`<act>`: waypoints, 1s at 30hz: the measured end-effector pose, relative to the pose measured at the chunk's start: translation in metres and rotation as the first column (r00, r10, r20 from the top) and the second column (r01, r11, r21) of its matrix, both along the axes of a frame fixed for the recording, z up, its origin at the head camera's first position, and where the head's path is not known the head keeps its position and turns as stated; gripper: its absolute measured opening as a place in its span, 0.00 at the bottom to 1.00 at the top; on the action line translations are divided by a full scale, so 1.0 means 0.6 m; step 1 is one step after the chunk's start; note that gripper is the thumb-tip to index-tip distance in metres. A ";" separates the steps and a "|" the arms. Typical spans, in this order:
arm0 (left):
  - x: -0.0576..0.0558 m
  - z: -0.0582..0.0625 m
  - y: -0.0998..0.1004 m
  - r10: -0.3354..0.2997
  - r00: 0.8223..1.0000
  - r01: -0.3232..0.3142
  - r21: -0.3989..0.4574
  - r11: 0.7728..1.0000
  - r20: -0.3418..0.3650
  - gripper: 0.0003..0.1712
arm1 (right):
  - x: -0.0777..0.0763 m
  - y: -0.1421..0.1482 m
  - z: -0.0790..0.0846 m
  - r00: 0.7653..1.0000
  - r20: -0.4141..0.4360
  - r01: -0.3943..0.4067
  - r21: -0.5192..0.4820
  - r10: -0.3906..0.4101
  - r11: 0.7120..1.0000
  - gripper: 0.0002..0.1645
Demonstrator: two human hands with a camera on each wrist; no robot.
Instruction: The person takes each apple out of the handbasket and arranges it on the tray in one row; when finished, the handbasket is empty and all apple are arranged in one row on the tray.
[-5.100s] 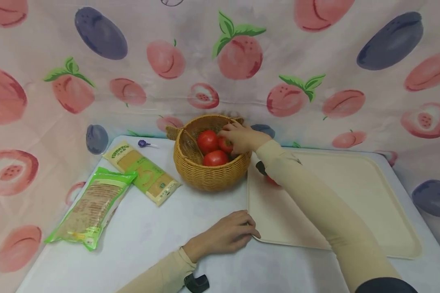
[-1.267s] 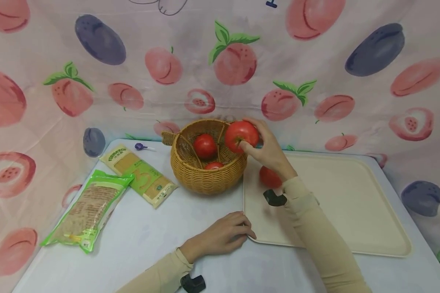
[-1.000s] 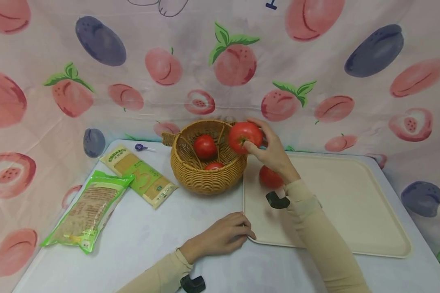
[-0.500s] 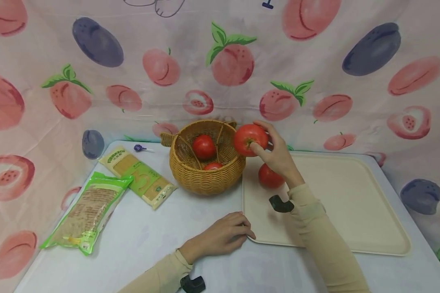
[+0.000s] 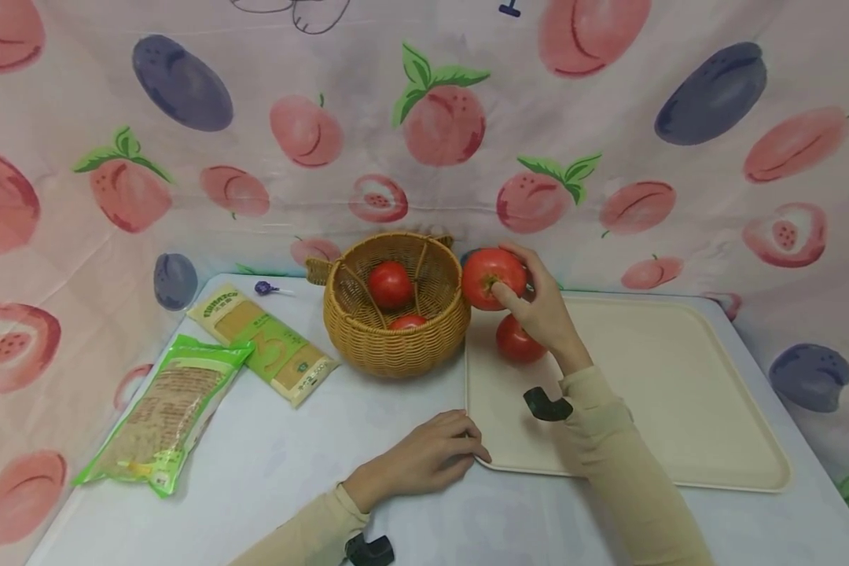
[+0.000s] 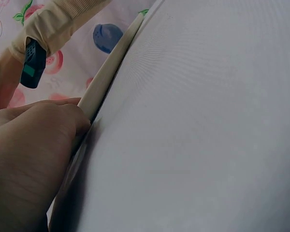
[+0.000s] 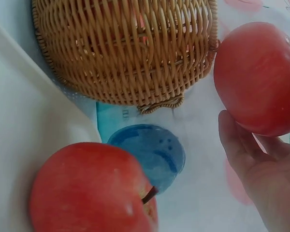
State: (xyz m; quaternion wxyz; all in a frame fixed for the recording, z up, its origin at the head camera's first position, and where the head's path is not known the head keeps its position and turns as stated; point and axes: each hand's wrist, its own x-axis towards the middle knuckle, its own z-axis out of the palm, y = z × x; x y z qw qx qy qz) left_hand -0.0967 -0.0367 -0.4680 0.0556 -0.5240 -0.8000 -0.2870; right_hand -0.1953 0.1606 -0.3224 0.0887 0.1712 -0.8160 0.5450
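My right hand [image 5: 546,310] holds a red apple [image 5: 491,284] with its thumb near the stem hollow, just right of the wicker basket's rim and above the tray. In the right wrist view the held apple [image 7: 258,79] shows its dark stem. Another apple [image 5: 515,343] sits on the beige tray [image 5: 651,393], below my right hand. Two apples show inside the wicker basket [image 5: 396,351], one red apple [image 5: 390,284] whole and another [image 5: 408,322] partly hidden by the front rim. At the tray's near left corner my left hand [image 5: 428,456] grips the edge with curled fingers.
Left of the basket lies a flat yellow-green packet of noodles [image 5: 265,343]. A green-edged clear bag [image 5: 166,417] overlaps its lower side. A purple-wrapped lollipop [image 5: 266,288] lies behind them. A fruit-print cloth [image 5: 311,63] hangs behind the white table.
My right hand reached into the basket, lifted an apple out and carried it right, past the rim and over the tray. My left hand has stayed at the tray's corner.
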 end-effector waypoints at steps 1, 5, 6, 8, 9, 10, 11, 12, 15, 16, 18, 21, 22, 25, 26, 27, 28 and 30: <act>0.000 0.000 0.000 0.000 1.000 0.000 0.000 1.000 -0.002 0.12 | 0.001 0.001 -0.002 1.000 0.004 0.004 0.000 -0.004 1.000 0.33; -0.001 -0.003 0.000 0.000 1.000 0.000 0.001 1.000 -0.003 0.12 | 0.003 0.007 -0.010 1.000 0.021 0.018 -0.016 -0.017 1.000 0.32; -0.001 -0.003 0.000 -0.001 1.000 0.001 0.003 1.000 -0.003 0.12 | 0.004 0.009 -0.012 0.999 0.025 0.022 -0.018 -0.021 1.000 0.32; -0.002 -0.005 0.000 -0.003 1.000 0.003 0.008 1.000 -0.001 0.12 | 0.005 0.013 -0.016 0.999 0.030 0.027 -0.024 -0.026 0.999 0.32; -0.001 -0.005 0.000 -0.002 1.000 0.002 0.010 1.000 0.000 0.12 | 0.006 0.015 -0.018 0.999 0.031 0.027 -0.028 -0.026 0.999 0.32; -0.002 -0.006 0.000 -0.002 1.000 0.002 0.011 1.000 0.001 0.12 | 0.006 0.017 -0.021 0.999 0.033 0.028 -0.034 -0.027 0.999 0.32; -0.001 -0.007 0.000 -0.001 1.000 0.001 0.011 1.000 0.002 0.12 | 0.006 0.020 -0.025 0.999 0.035 0.026 -0.041 -0.024 0.999 0.31; -0.001 -0.007 0.000 0.000 1.000 0.000 0.012 1.000 0.002 0.12 | 0.004 0.023 -0.031 0.999 0.030 0.024 -0.044 -0.023 0.999 0.31; -0.001 -0.009 0.001 -0.002 1.000 0.001 0.018 1.000 0.005 0.12 | 0.001 0.032 -0.049 0.999 0.026 0.026 -0.061 -0.024 0.998 0.31; -0.001 -0.009 0.001 -0.003 1.000 0.003 0.020 1.000 0.003 0.12 | -0.001 0.035 -0.055 0.999 0.024 0.028 -0.064 -0.026 0.998 0.31; -0.001 -0.009 0.002 -0.007 1.000 0.007 0.027 1.000 -0.002 0.12 | -0.002 0.041 -0.068 0.999 0.018 0.033 -0.065 -0.032 0.997 0.32; 0.000 -0.009 0.003 -0.012 1.000 0.012 0.032 0.999 -0.020 0.12 | 0.001 0.046 -0.079 0.999 0.022 0.041 -0.065 -0.039 0.997 0.32; 0.000 -0.008 0.002 -0.012 1.000 0.013 0.033 0.999 -0.023 0.12 | 0.003 0.048 -0.081 0.999 0.026 0.044 -0.066 -0.043 0.997 0.32; 0.000 -0.006 0.002 -0.009 0.999 0.010 0.035 0.999 -0.031 0.12 | 0.010 0.050 -0.085 0.998 0.041 0.053 -0.072 -0.050 0.996 0.32; -0.001 -0.006 0.002 -0.008 1.000 0.009 0.035 0.999 -0.028 0.12 | 0.012 0.050 -0.085 0.997 0.049 0.057 -0.077 -0.053 0.995 0.32; -0.001 -0.006 0.001 -0.008 0.999 0.009 0.036 0.999 -0.032 0.12 | 0.016 0.050 -0.084 0.997 0.057 0.059 -0.083 -0.054 0.995 0.32; -0.001 -0.006 0.001 -0.008 0.999 0.009 0.035 0.999 -0.033 0.12 | 0.020 0.049 -0.081 0.996 0.064 0.063 -0.085 -0.058 0.994 0.32; -0.001 -0.007 0.001 -0.008 0.999 0.009 0.033 0.999 -0.032 0.12 | 0.030 0.046 -0.075 0.996 0.068 0.068 -0.086 -0.062 0.994 0.31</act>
